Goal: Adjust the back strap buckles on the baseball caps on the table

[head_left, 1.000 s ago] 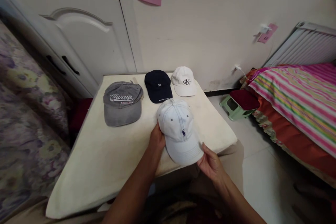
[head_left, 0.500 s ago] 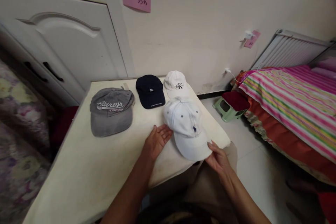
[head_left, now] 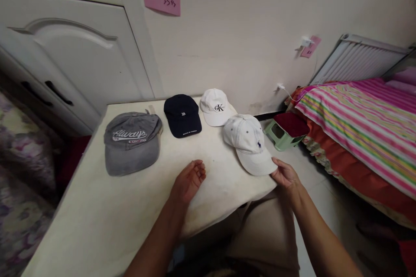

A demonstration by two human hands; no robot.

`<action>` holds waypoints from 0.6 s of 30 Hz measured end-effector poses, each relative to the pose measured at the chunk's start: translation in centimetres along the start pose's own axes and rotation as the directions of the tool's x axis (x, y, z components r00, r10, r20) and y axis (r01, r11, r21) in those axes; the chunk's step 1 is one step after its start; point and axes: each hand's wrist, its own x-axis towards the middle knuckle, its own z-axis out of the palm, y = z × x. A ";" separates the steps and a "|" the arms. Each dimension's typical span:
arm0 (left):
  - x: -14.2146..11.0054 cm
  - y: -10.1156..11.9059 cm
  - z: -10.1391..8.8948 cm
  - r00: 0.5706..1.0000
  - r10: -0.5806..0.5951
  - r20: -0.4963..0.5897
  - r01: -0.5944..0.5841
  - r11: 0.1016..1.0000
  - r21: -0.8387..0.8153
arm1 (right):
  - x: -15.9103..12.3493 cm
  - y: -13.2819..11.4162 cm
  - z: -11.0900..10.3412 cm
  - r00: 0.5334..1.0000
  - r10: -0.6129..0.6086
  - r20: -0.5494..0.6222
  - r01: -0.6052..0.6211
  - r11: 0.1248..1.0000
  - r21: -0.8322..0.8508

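A white baseball cap (head_left: 248,132) with a small dark blue horse-and-rider emblem sits at the right side of the table, brim angled towards me. My right hand (head_left: 285,175) pinches the right end of its brim, thumb on top and fingers underneath. Over the middle of the table hovers my left hand (head_left: 190,179), loosely curled with nothing in it, apart from the caps. Behind the held cap stands a white CK cap (head_left: 214,106). Left of that rests a navy cap (head_left: 182,114), and farther left a grey cap (head_left: 133,140) lettered "Always".
The caps stand on a table with a cream cover (head_left: 94,220). A white cabinet (head_left: 71,52) and the wall border its back. Off the right edge are a green stool (head_left: 286,132) with a red top and a bed (head_left: 360,117) with striped bedding.
The white cap with the horse emblem has moved right and away from me with my right hand, onto the table's right side. My left hand has come off it and drawn back left.
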 end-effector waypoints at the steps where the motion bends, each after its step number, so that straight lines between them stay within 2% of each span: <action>1: 0.0 0.0 0.0 1.000 0.001 0.001 -0.001 1.000 0.000 | -0.2 -0.2 -0.2 1.000 0.010 0.001 -0.010 1.000 -0.014; 8: 0.0 -0.1 0.1 1.000 0.011 -0.004 -0.011 1.000 0.003 | -1.3 -0.5 -0.1 0.998 0.058 0.026 -0.055 0.990 -0.129; 14: -0.1 -0.1 0.2 1.000 0.020 -0.001 -0.020 1.000 0.004 | -1.7 -0.9 -1.7 0.979 0.068 -0.192 -0.122 0.951 -0.285; 18: -0.2 0.0 0.3 1.000 0.022 -0.001 -0.022 1.000 0.010 | -2.2 -1.0 -2.8 0.958 0.047 -0.284 -0.150 0.924 -0.351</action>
